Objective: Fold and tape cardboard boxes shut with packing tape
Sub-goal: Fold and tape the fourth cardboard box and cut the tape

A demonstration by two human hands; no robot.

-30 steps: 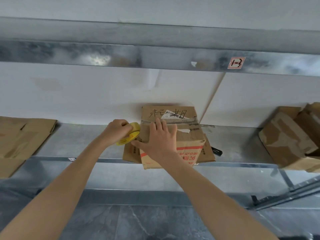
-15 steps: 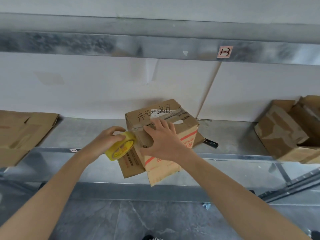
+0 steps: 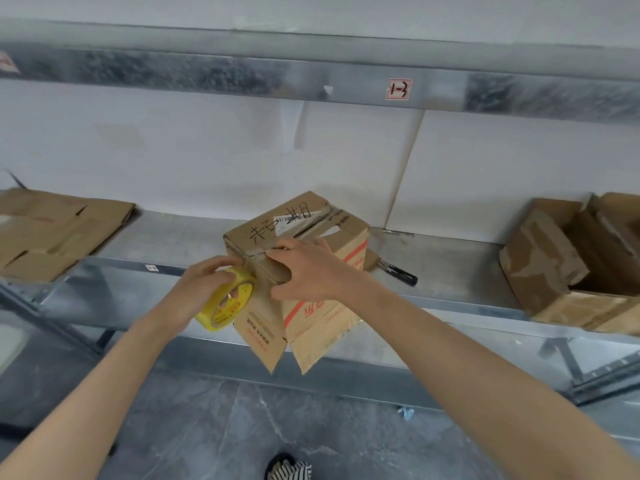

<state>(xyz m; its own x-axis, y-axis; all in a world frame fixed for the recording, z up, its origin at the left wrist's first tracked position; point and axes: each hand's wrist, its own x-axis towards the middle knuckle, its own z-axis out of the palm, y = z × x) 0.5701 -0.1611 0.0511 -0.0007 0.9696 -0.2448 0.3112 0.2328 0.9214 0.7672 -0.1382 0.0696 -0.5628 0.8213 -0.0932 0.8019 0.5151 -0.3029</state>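
At frame centre, the right hand (image 3: 308, 271) pinches the box (image 3: 266, 233) corner steady, so the left hand (image 3: 204, 285), gripping the tape (image 3: 227, 308), can probably seal that edge.

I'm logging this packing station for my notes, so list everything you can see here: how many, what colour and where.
box: one, brown with red print, tilted at the shelf's front edge, flaps hanging over it
tape roll: one, yellow, just left of the box
flattened cardboard: a pile, brown, left end of the shelf
open boxes: seemingly two, brown, right end of the shelf
tool: one, black handle, behind the box, rest hidden
shelf: one, grey metal, along the white wall
label: one, white with red border, on the upper beam
left hand: grips the tape roll
right hand: holds the box's near top edge, fingers on top
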